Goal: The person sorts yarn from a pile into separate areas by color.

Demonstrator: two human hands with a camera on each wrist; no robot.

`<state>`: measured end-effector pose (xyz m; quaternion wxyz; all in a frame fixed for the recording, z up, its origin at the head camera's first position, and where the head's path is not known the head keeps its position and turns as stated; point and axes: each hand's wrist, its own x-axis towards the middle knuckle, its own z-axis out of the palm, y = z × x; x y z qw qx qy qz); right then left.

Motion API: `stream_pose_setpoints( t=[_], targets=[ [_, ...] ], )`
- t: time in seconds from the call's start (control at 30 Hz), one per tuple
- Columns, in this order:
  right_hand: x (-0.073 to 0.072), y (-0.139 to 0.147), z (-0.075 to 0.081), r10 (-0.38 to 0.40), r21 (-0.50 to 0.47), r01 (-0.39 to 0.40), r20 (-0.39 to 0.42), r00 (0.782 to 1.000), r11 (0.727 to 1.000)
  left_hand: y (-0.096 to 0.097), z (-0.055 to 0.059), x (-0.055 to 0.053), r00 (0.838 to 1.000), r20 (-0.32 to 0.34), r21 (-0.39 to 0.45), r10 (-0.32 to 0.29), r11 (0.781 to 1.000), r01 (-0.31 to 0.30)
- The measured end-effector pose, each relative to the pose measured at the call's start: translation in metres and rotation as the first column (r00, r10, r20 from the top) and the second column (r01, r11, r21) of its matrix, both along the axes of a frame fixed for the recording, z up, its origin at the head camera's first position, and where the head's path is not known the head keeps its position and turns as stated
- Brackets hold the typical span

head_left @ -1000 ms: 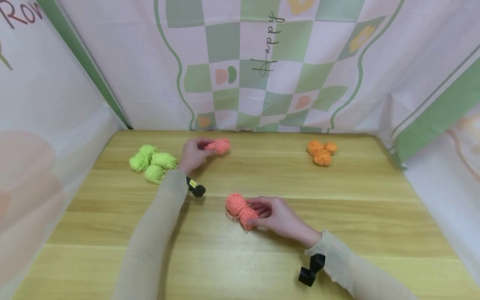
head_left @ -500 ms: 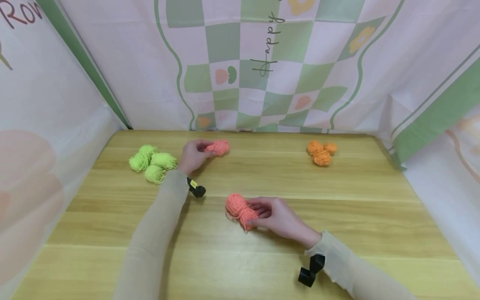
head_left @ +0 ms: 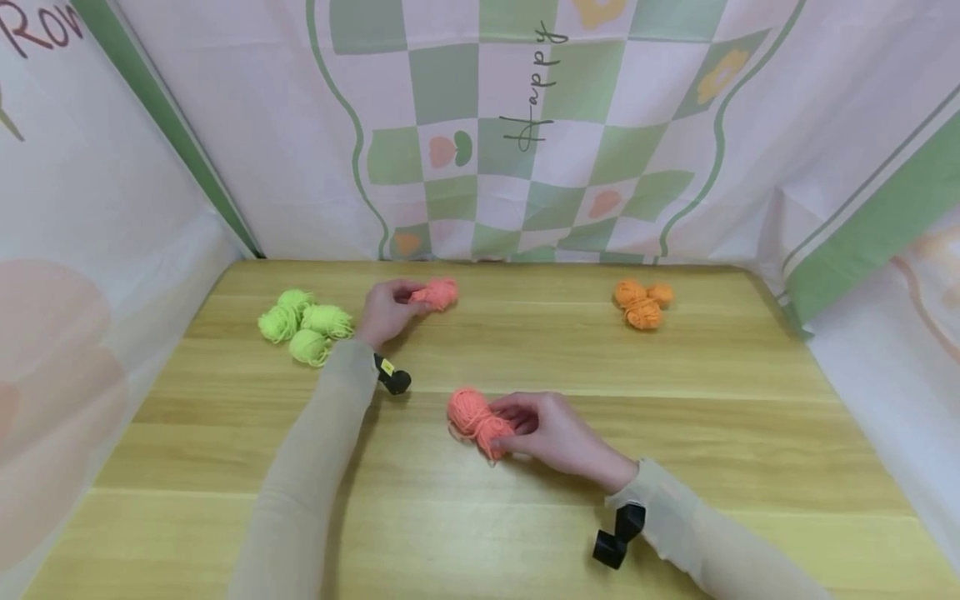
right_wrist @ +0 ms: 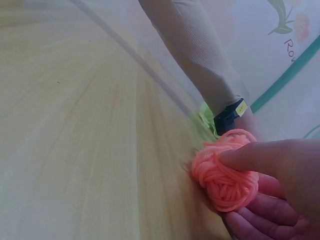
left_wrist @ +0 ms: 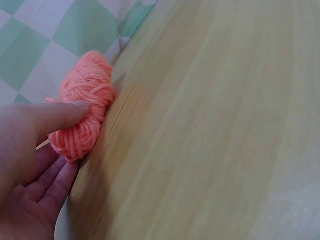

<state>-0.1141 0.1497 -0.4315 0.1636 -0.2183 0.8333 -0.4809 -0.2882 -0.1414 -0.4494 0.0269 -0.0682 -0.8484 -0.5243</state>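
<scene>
At the back of the table, my left hand (head_left: 388, 312) holds a small coral ball of yarn (head_left: 442, 293). In the left wrist view the thumb lies over that yarn (left_wrist: 85, 92), with the other fingers beneath and behind it. Nearer the front, my right hand (head_left: 558, 435) grips coral yarn (head_left: 472, 412) between thumb and fingers. From the head it looks like two lobes, with loose strands at its edge; I cannot tell whether they are separate balls. In the right wrist view the thumb presses on the wound coral yarn (right_wrist: 225, 180).
Several lime-green yarn balls (head_left: 326, 321) lie together at the back left, close to my left wrist. A cluster of orange yarn balls (head_left: 643, 310) sits at the back right. A checked curtain (head_left: 510, 192) hangs along the rear edge of the wooden table (head_left: 450, 533).
Very little differs. The left hand and its yarn have dropped slightly from their first position. The right hand and its yarn have shifted slightly left.
</scene>
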Motion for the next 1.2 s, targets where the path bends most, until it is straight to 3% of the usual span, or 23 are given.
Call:
stream_pose_setpoints(
  t=[0.5,1.2],
  targets=[
    [-0.0004,-0.0020,0.0066,0.007,0.013,-0.006,-0.038,0.999,1.000,-0.0013,-0.0001,0.0001,1.000,-0.006,-0.026,0.002,1.000,-0.002],
    [-0.0074,0.0004,0.0096,-0.014,-0.054,0.010,-0.062,0.998,0.998,-0.0013,-0.0003,0.0010,1.000,0.005,-0.014,0.001,1.000,-0.001]
  ],
)
